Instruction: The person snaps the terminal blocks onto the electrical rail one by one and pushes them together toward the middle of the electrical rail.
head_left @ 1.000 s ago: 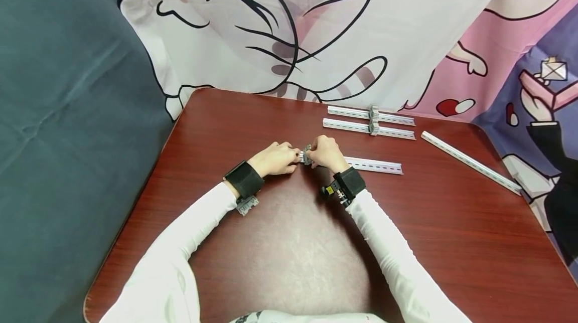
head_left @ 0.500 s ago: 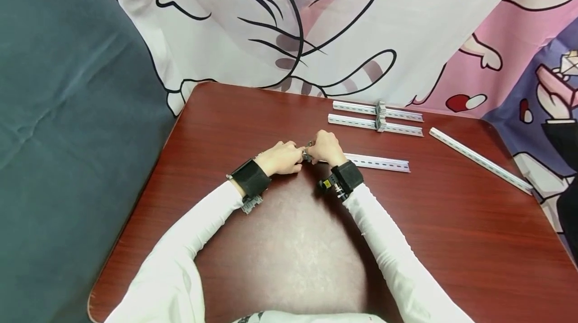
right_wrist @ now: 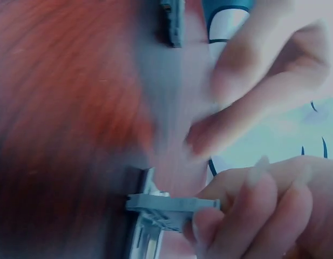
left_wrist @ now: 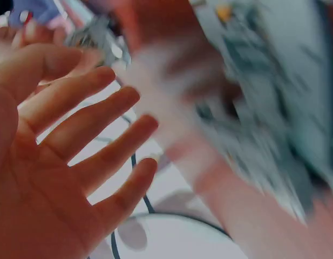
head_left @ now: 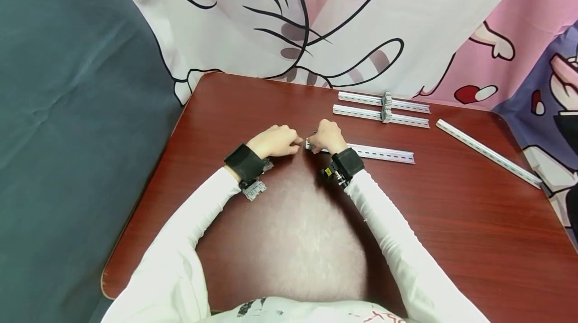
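Observation:
A slotted metal DIN rail [head_left: 384, 154] lies across the middle of the table. My right hand [head_left: 328, 136] is at its left end, and in the right wrist view its fingers pinch a thin grey terminal block [right_wrist: 171, 206] standing on the rail [right_wrist: 146, 243]. Just left of the rail end is my left hand [head_left: 275, 141], apart from it. In the left wrist view this hand [left_wrist: 74, 145] has its fingers extended and spread, holding nothing. Loose grey terminal blocks [head_left: 254, 190] lie beside and partly under the left wrist.
Two parallel rails [head_left: 361, 110] at the back carry a group of grey terminal blocks [head_left: 386, 106]. Another bare rail [head_left: 489, 153] lies slanted at the right. A printed cloth [head_left: 352, 12] hangs behind the brown table [head_left: 451, 222].
My left hand has drawn back leftward from the block and rail end, exposing the rail's tip. The right hand stays at the block. The head view has tilted slightly down.

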`<state>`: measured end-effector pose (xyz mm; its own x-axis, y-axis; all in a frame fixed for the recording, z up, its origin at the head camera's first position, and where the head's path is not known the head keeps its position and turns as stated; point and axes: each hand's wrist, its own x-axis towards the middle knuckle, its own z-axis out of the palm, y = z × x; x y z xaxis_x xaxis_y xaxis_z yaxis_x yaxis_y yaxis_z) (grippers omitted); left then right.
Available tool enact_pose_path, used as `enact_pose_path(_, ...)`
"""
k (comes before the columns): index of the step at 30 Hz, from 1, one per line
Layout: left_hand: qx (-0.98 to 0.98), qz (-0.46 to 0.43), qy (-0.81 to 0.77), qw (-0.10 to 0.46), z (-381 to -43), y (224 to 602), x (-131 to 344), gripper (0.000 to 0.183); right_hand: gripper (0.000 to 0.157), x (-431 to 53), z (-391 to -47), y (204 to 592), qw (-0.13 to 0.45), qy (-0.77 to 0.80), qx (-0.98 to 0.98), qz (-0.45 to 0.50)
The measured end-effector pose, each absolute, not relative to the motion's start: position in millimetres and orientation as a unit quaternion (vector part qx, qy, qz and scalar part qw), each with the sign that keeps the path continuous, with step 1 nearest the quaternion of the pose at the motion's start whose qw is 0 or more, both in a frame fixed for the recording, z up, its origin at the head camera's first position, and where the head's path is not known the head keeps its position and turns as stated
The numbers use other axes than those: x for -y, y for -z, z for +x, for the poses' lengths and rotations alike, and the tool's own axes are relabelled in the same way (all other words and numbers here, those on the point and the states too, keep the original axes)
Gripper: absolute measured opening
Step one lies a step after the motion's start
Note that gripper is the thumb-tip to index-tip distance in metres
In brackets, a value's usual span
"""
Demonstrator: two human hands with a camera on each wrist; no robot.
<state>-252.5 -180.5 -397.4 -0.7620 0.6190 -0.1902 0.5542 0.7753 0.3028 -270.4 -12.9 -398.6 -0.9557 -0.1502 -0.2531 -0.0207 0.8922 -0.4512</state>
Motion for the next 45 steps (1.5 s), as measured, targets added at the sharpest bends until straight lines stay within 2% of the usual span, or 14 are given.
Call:
enact_pose_path(3, -0.94, 0.288, -0.145, 0.114, -249, 390, 197, 0.018, 0.021, 9, -268, 402, 0.118, 0.229, -0.965, -0.054)
enact_pose_path(7, -0.956, 0.225, -0.156, 0.108, -236, 382, 218, 0.017, 0.031, 5, -263, 405, 0.078, 0.216, -0.971, -0.072)
enact_pose_path(13, -0.972, 0.145, -0.103, 0.154, -226, 379, 228, 0.036, 0.041, -2, -254, 402, 0.047, 0.232, -0.969, -0.064)
enact_pose_path(21, -0.973, 0.111, -0.06, 0.192, -225, 394, 226, 0.034, 0.038, -9, -241, 393, 0.039, 0.272, -0.957, -0.091)
enact_pose_path(35, -0.978, 0.148, -0.072, 0.131, -225, 398, 227, 0.03, 0.029, -11, -235, 392, 0.052, 0.311, -0.938, -0.144)
enact_pose_path(40, -0.973, 0.2, -0.084, 0.079, -223, 397, 221, 0.02, 0.027, -8, -234, 393, 0.091, 0.329, -0.923, -0.178)
enact_pose_path(45, -0.96, 0.266, -0.089, 0.019, -220, 396, 205, 0.031, 0.026, -4, -235, 393, 0.116, 0.332, -0.911, -0.216)
